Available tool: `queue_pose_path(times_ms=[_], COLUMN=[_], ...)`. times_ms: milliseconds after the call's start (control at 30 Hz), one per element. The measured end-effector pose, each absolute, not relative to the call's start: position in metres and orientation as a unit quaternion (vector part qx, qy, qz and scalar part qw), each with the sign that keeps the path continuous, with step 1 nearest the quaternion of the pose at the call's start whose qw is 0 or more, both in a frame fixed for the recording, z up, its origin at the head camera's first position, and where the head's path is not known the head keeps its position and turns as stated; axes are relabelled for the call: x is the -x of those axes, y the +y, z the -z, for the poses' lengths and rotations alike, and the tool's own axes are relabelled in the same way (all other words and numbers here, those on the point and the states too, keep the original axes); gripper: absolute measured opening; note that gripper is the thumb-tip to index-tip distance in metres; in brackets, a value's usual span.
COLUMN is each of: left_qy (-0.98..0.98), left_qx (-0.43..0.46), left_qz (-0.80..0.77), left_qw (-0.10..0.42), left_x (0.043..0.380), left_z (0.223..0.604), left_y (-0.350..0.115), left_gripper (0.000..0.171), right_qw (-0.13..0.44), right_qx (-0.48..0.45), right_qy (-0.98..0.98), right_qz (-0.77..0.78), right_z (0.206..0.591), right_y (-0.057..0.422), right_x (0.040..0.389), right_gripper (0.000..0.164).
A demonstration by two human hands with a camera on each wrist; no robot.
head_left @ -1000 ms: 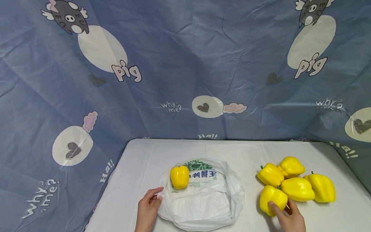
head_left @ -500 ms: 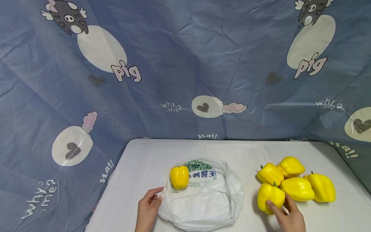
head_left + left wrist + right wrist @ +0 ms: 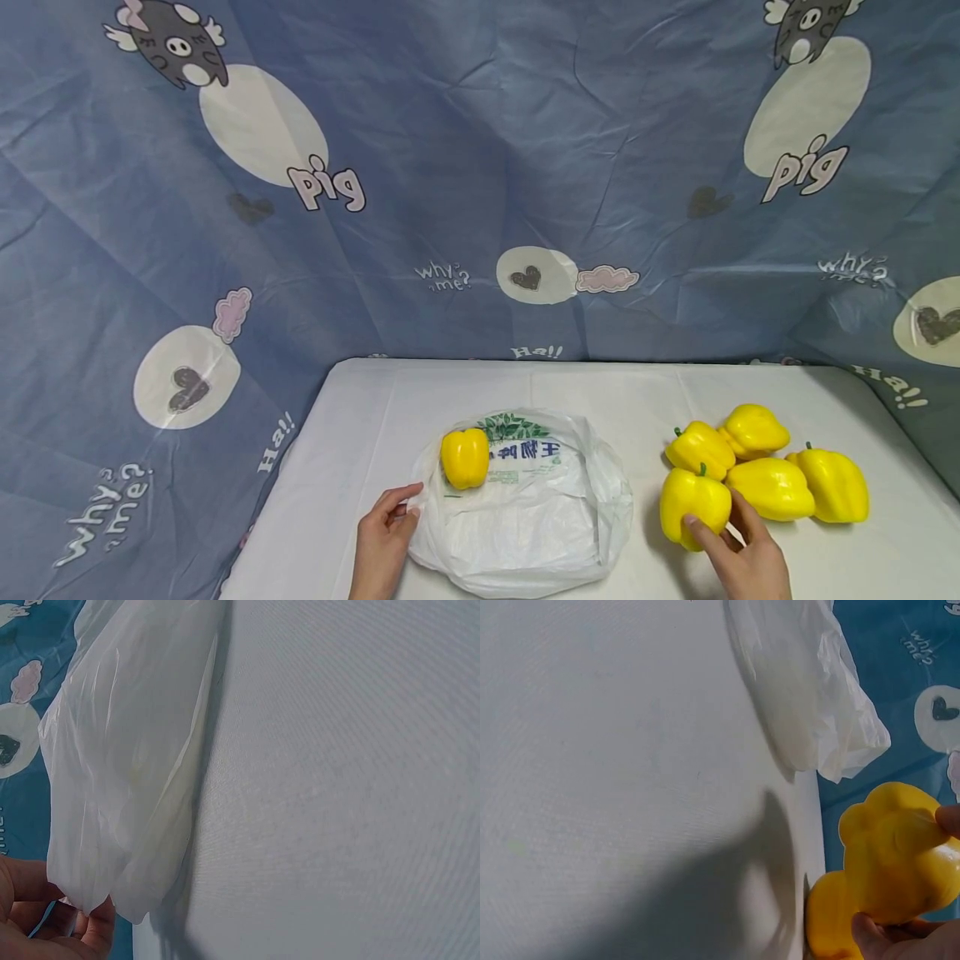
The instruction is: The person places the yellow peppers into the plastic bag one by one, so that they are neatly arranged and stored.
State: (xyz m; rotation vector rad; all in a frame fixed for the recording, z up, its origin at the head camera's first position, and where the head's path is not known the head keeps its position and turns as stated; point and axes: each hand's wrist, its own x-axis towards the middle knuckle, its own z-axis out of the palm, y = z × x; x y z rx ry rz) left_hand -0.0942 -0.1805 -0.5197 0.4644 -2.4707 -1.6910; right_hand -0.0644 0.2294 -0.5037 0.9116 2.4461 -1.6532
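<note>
The plastic bag lies left, likely limp and light; your left hand pinches its left rim. On the right, your right hand grips a yellow pepper, probably light, firm and slick, best held by its sides. Only the head view shows its stem.

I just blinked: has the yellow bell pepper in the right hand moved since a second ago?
Yes: in the head view, the yellow bell pepper in the right hand has shifted slightly left, toward the white plastic bag.
</note>
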Motion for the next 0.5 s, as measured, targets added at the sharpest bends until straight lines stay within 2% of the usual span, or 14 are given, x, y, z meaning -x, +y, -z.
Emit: queue_pose_path(times_ms=[500], left_qy=[-0.812], left_qx=[-0.152], left_qz=[0.560], left_qw=[0.061], left_x=[0.094], left_z=[0.519], left_y=[-0.181], left_gripper=[0.033], right_qw=[0.021], right_qx=[-0.240], right_qy=[0.828], right_qz=[0.505], right_z=[0.487], right_y=[0.222], right_x=[0.063], right_gripper=[0.106])
